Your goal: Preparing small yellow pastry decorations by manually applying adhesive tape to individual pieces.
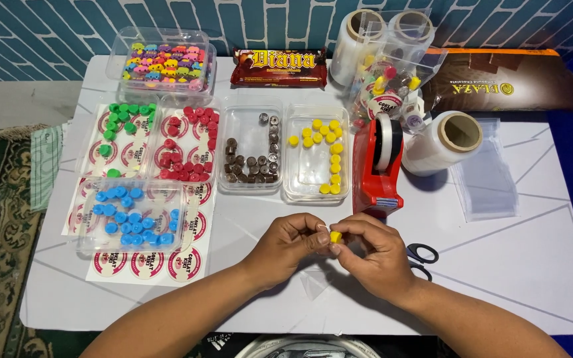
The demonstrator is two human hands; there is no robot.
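My left hand [286, 244] and my right hand [374, 252] meet over the front middle of the white table [499, 265]. Between their fingertips they pinch a small yellow round piece [335, 236] together with a bit of clear film. A clear plastic bag [313, 282] lies on the table just under the hands. A clear tray of yellow pieces [318, 154] stands right behind the hands, beside a tray of brown pieces [252, 149].
Trays of red [187, 142], green [122, 136], blue [130, 215] and mixed-colour pieces [164, 63] stand at the left on round sticker sheets. A red tape dispenser [381, 166], film rolls [442, 142], clear bags [485, 176], black scissors [422, 258] and wrapped chocolate bars [278, 66] lie right and behind.
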